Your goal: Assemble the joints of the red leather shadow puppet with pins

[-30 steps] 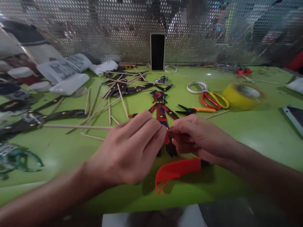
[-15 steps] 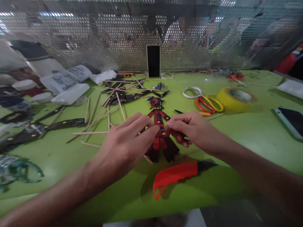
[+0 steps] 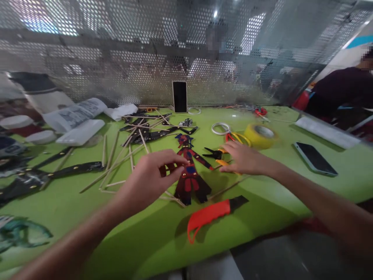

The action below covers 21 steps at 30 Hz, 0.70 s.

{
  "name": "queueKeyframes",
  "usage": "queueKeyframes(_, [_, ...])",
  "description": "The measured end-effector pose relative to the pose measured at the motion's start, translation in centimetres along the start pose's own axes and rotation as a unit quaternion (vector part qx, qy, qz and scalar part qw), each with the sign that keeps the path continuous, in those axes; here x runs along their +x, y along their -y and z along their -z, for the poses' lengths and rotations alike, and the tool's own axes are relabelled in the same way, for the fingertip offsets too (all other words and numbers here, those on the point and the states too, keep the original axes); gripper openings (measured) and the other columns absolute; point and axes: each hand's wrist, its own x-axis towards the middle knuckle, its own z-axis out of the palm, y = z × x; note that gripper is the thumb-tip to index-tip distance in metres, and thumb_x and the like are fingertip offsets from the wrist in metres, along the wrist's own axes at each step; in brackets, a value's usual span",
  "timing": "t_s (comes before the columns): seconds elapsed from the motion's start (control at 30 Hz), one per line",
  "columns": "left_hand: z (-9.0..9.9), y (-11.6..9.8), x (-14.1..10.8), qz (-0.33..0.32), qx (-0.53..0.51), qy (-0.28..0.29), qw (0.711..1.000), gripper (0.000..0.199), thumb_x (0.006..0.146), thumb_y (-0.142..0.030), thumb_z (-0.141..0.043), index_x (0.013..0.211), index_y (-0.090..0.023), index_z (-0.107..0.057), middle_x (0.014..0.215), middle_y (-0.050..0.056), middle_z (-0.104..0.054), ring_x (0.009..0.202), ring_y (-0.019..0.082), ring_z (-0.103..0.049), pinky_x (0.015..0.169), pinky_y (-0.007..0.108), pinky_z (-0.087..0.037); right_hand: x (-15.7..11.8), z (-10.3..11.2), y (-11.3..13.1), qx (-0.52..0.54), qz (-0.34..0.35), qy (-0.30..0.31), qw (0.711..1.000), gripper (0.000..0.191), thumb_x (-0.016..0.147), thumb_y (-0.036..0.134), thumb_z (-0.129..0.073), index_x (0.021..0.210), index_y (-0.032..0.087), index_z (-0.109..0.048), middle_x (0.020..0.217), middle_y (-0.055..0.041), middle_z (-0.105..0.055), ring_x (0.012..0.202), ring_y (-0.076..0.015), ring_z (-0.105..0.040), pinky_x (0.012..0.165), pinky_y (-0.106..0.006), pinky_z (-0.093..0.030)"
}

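A flat jointed puppet [image 3: 190, 182] in dark red, blue and black, with brass-coloured fasteners, lies on the green table. My left hand [image 3: 154, 173] is at its left edge, thumb and forefinger nearly meeting in a pinch on the puppet's side. The puppet's arm there is hidden by the hand. My right hand [image 3: 244, 157] is over the orange handles of black-jawed pliers [image 3: 214, 153], its thumb and fingers apart on either side of them. The pliers lie on the table with their jaws spread. Close to the puppet's feet rests a red-handled knife [image 3: 210, 215].
Thin wooden sticks [image 3: 125, 149] and black jointed pieces [image 3: 148, 134] are heaped at left. Yellow tape [image 3: 262, 136], a white ring [image 3: 220, 128] and a phone [image 3: 314, 157] lie at right. Another phone [image 3: 180, 97] stands before a perforated metal panel [image 3: 116, 74].
My right hand has left the puppet and moved right to the pliers. The left hand stays at the puppet. The puppet's right arm now stretches outward, and the view has shifted.
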Motion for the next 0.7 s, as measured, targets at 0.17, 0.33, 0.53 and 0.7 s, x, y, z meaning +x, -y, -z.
queueKeyframes(0.17, [0.6,-0.2,0.5,0.087,-0.110,0.032,0.990,0.015,0.087,-0.020,-0.063,0.093,-0.016,-0.076,0.078,0.004,-0.075,0.061,0.013,-0.065,0.053,0.021,-0.052,0.5,-1.4,0.3,-0.033,0.035,0.015,0.999,0.029,0.076,0.044,-0.076,0.093,0.021,-0.071,0.102,-0.0145,-0.065,0.101,-0.0367,-0.060,0.091,-0.050,-0.047])
queueKeyframes(0.33, [0.9,0.0,0.8,0.144,-0.184,0.079,0.969,0.017,0.083,-0.016,-0.059,0.092,-0.013,-0.074,0.076,0.004,-0.073,0.057,0.010,-0.061,0.053,0.021,-0.051,1.4,0.7,0.8,-0.062,0.054,0.004,0.997,0.041,0.072,0.032,-0.073,0.111,0.019,-0.069,0.119,-0.0164,-0.061,0.101,-0.0360,-0.062,0.089,-0.048,-0.050])
queueKeyframes(0.53, [1.1,-0.5,0.8,0.198,-0.226,0.102,0.948,0.014,0.081,-0.015,-0.062,0.089,-0.014,-0.073,0.076,0.000,-0.071,0.061,0.007,-0.059,0.056,0.016,-0.048,-0.1,0.7,3.6,-0.028,0.236,-0.090,0.967,0.040,0.084,0.018,-0.059,0.124,0.019,-0.060,0.117,-0.0129,-0.069,0.108,-0.0293,-0.066,0.091,-0.042,-0.052])
queueKeyframes(0.7, [0.5,-1.0,0.4,0.169,-0.135,0.067,0.974,0.018,0.084,-0.014,-0.061,0.091,-0.020,-0.076,0.075,-0.003,-0.072,0.062,0.007,-0.059,0.055,0.016,-0.043,-1.2,-1.1,4.6,-0.035,0.329,-0.105,0.938,0.034,0.086,0.015,-0.060,0.120,0.014,-0.058,0.105,-0.0134,-0.068,0.094,-0.0264,-0.065,0.077,-0.039,-0.055])
